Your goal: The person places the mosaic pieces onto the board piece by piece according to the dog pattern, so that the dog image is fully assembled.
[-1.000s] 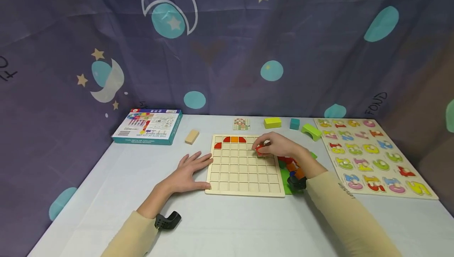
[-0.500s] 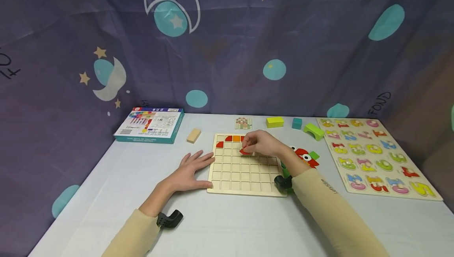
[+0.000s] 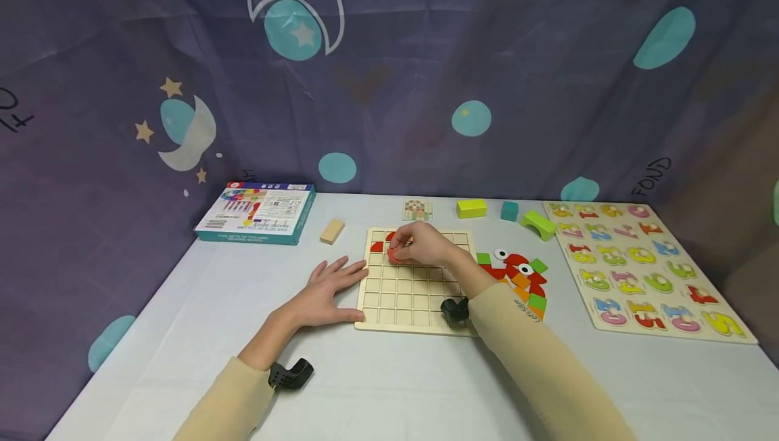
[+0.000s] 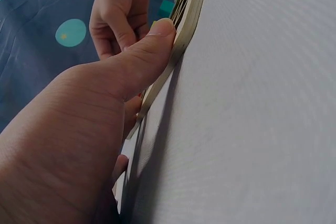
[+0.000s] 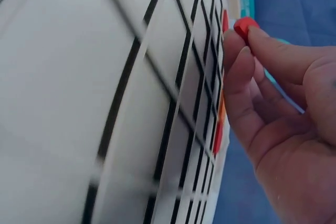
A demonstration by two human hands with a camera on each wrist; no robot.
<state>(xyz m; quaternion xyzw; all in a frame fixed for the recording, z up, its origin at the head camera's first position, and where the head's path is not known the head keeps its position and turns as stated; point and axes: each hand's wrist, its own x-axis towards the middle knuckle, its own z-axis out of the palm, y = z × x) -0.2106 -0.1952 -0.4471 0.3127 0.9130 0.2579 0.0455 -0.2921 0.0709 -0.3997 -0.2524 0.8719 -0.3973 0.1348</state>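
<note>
A wooden grid board (image 3: 414, 292) lies flat on the table, with a few red and orange pieces in its top-left cells (image 3: 377, 247). My right hand (image 3: 420, 245) pinches a small red piece (image 3: 394, 256) just above the board's upper left cells; in the right wrist view the red piece (image 5: 244, 27) sits between thumb and fingertips close to the grid board (image 5: 131, 103). My left hand (image 3: 328, 292) lies flat on the table with straight fingers, its thumb (image 4: 147, 56) pressed against the grid board's edge (image 4: 181, 30).
Loose coloured pieces (image 3: 517, 275) lie right of the board. A number puzzle board (image 3: 639, 265) is at the far right. A teal box (image 3: 258, 222), a wooden block (image 3: 332, 230), a pattern card (image 3: 417, 210) and green and teal blocks (image 3: 508, 214) stand behind. A star-patterned curtain (image 3: 389, 76) closes the back.
My right hand has carried the red piece leftward across the board, from its right side to its upper left cells. The left hand has stayed still.
</note>
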